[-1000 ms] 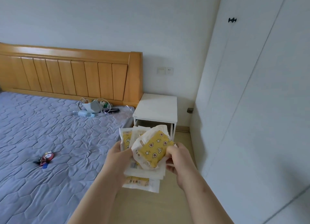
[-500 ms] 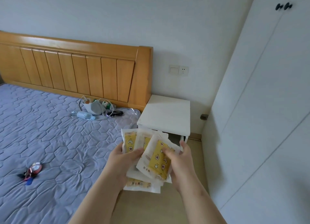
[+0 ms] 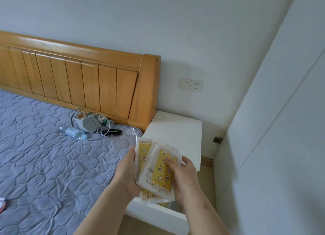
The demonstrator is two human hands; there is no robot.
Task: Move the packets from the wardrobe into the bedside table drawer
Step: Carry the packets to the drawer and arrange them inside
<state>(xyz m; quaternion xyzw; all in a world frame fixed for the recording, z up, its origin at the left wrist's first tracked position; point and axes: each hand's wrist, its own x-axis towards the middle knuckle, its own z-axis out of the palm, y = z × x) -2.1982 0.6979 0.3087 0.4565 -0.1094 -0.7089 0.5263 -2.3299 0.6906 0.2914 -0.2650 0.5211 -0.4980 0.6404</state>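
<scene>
Pale walls meet at a far-right corner, with a white wardrobe (image 3: 281, 129) along the right side, doors shut. A bed (image 3: 44, 155) with a lilac quilted cover fills the left, and a wooden headboard (image 3: 79, 76) stands against the far wall. A white table (image 3: 175, 129) sits between bed and wardrobe, with a socket (image 3: 190, 84) on the wall above it. A bottle (image 3: 75, 133) and some cables lie on the bed near the headboard.

Position of the work item: the packets (image 3: 158, 171), a fanned stack of yellow-and-white pouches, are held in mid-air in front of the table.

Hand state:
- The left hand (image 3: 128, 175) grips the left edge of the stack. Its fingers are hidden behind the packets.
- The right hand (image 3: 184, 178) pinches the right edge, with its thumb pressed on the face of the top packet.

Governing relation: the drawer (image 3: 158, 215) is pulled out toward the near side. Its white front panel lies directly below the stack and between the two forearms. The long axis of the packets runs near to far, tilted slightly right. Both hands are about equally close to the opening.

A yellow patch just behind the drawer front may be a packet already inside, or the lower end of the held stack; the view does not settle which.

Next move, as judged: lower the stack straight down into the drawer, clearing the front panel.
</scene>
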